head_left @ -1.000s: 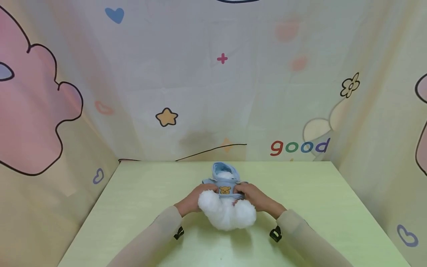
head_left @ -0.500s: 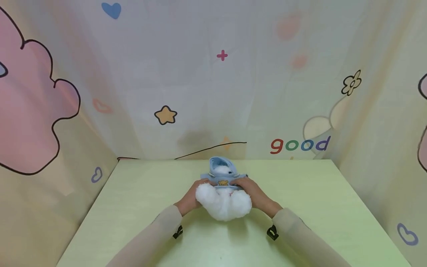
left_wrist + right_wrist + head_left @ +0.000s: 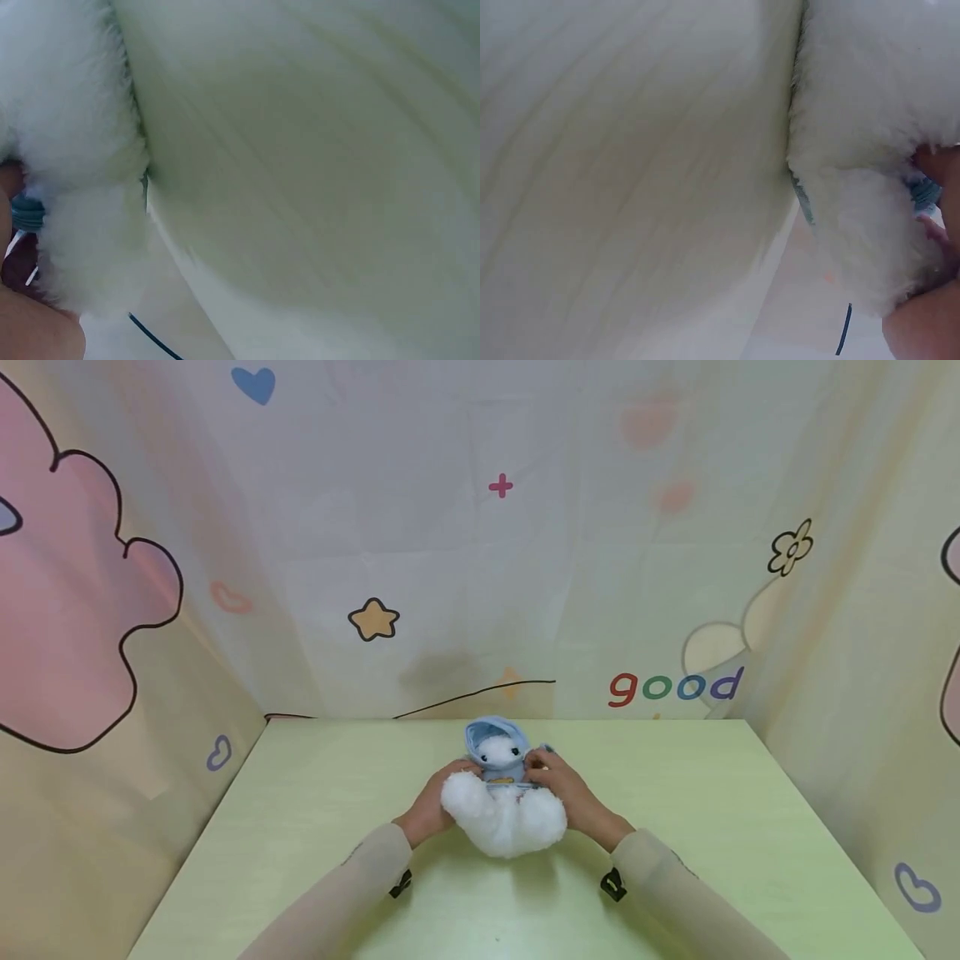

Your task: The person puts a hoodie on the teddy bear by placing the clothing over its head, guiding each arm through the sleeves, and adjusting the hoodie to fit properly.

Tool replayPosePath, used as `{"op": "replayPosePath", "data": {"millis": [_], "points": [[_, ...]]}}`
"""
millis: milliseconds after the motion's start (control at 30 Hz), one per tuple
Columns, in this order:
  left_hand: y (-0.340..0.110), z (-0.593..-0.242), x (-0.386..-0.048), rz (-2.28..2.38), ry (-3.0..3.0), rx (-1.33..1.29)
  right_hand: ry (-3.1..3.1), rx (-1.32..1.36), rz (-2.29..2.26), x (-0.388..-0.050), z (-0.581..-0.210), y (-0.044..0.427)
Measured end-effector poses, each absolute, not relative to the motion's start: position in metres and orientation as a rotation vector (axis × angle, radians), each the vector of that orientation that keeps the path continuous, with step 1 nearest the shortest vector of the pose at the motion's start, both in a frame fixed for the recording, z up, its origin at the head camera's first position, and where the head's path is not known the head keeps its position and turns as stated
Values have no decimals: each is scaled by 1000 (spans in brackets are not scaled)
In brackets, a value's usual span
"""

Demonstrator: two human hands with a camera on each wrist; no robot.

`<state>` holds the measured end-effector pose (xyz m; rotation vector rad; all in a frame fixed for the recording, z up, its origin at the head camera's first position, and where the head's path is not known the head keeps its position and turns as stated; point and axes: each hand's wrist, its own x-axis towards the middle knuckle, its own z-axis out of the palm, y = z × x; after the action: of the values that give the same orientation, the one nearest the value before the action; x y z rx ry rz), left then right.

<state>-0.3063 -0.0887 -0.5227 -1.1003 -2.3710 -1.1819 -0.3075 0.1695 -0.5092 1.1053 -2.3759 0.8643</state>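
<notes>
A white fluffy plush toy (image 3: 506,831) sits near the back of the table, its feet toward me. It wears a small blue hoodie (image 3: 510,772), the hood up around its face. My left hand (image 3: 433,800) holds the toy's left-hand side, its fingers partly hidden behind a foot. On the other side my right hand (image 3: 573,793) pinches the hoodie by the sleeve with bent fingers. White fur (image 3: 75,97) fills the left edge of the left wrist view, beside part of the left hand (image 3: 37,330). Likewise, fur (image 3: 870,90) and part of the right hand (image 3: 930,322) show in the right wrist view.
The pale green table (image 3: 300,827) ends at a printed cloth backdrop (image 3: 435,527) just behind the toy. Cloth also hangs along both sides. Black straps (image 3: 613,885) show under the sleeve cuffs.
The toy has shifted slightly up and away, and its face now shows more under the hood. My right fingers have moved from the hoodie's front up to the sleeve; the left hand still holds on.
</notes>
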Motion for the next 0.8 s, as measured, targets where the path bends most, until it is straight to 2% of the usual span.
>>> {"op": "replayPosePath", "data": {"millis": [233, 467, 667, 800], "points": [[-85, -519, -305, -1115, -2450, -1061, -2461, 1014, 799, -299, -510, 173], [-84, -521, -302, -1344, -2444, -1034, -2382, 1046, 735, -298, -515, 178], [-85, -518, -304, -1099, -2445, -1090, -2518, 1018, 658, -302, -512, 183], [-85, -515, -307, -1113, -2511, -960, -2697, 853, 818, -302, -509, 186]]}}
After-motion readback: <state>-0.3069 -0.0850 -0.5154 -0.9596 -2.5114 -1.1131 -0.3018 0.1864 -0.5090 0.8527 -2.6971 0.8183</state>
